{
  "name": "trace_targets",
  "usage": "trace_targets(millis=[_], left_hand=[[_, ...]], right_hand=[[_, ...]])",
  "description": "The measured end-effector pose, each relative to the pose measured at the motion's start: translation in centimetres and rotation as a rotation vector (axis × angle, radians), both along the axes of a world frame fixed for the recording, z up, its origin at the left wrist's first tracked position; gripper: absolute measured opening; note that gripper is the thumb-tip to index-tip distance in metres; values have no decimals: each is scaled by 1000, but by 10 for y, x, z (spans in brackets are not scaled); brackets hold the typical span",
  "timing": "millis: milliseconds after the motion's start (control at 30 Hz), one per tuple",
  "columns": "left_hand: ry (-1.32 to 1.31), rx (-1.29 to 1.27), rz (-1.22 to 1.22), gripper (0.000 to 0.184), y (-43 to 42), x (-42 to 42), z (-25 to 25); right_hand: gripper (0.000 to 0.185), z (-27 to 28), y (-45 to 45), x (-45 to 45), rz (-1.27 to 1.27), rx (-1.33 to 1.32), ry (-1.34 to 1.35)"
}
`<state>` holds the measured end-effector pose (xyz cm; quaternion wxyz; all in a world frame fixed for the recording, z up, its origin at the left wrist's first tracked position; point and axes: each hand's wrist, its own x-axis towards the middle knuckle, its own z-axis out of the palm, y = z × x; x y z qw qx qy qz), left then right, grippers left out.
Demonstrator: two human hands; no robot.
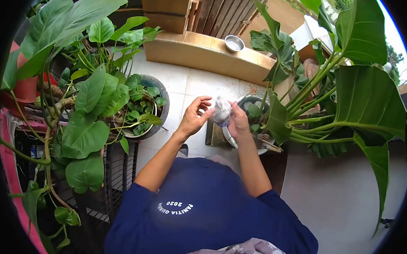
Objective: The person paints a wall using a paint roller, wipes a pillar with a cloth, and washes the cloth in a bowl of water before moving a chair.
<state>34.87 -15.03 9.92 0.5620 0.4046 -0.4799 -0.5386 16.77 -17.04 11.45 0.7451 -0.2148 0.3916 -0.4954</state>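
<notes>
In front of my chest, my right hand (pixel 238 120) grips a greyish-white crumpled lump (pixel 222 110) that looks like a wadded cloth, with a bit of blue-purple at its lower end. Whether it is really cloth I cannot tell for sure. My left hand (pixel 196 117) is just left of the lump, fingers loosely curled and apart from the thumb. Its thumb tip comes close to the lump's side; contact is unclear. Just behind my right hand is a pale round pot (pixel 261 150) with leaves and rounded stones in it, partly hidden by my wrist.
Large-leaved plants crowd the left (pixel 86 134) and right (pixel 368 99). A dark round pot (pixel 163 96) stands on the pale tiles (pixel 180 79). Ahead, a metal bowl (pixel 234 43) rests on a tiled ledge (pixel 195 53). A dark wire rack (pixel 121 169) is at lower left.
</notes>
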Motion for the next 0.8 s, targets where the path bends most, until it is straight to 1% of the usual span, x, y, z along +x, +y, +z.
trace_targets(millis=[33,67,100,133,167,200,267,333,400,433,467,533,567,600,633,667,733,767,800], left_hand=[[-121,-87,-21,51,4,7,-3],[-237,-176,-43,59,5,11,-6],[-341,-262,-38,61,4,17,0],[-349,-249,-17,60,0,21,-8],[-353,-238,5,59,-5,24,-19],[-356,-228,28,59,-12,26,-21],[-255,-123,80,53,-23,32,-25],[-172,-19,89,51,-37,43,-31],[-223,37,146,47,-48,55,-46],[-252,47,171,47,-53,63,-51],[-279,53,197,46,-59,69,-55],[-186,159,342,41,-73,82,-67],[-139,172,399,39,-82,90,-73],[-171,161,453,39,-94,99,-77],[-277,141,516,38,-106,106,-89],[-392,127,577,37,-119,114,-101],[-670,110,684,36,-157,124,-79],[-757,89,701,34,-176,127,-81],[-807,111,699,32,-192,129,-87]], right_hand=[[40,-10,-4,6,27,11,-60],[44,-11,-6,14,65,10,4],[49,-6,-6,23,104,9,69],[54,-4,-9,29,143,4,137],[72,-9,-13,30,229,-89,245],[72,-9,-17,36,201,-151,313],[74,-8,-25,57,152,-274,442],[64,-20,-41,70,184,-427,698],[52,-23,-62,84,242,-622,976],[39,-22,-71,98,176,-737,1097],[36,-27,-82,108,216,-758,1120],[30,-45,-115,127,338,-888,1075],[27,-49,-135,135,421,-937,1089],[24,-53,-157,147,513,-989,1096],[24,-64,-177,156,524,-1057,1061],[22,-72,-198,165,574,-963,1015],[19,-77,-227,185,655,-751,926],[15,-72,-245,192,707,-567,917],[13,-80,-265,196,689,-386,748]])
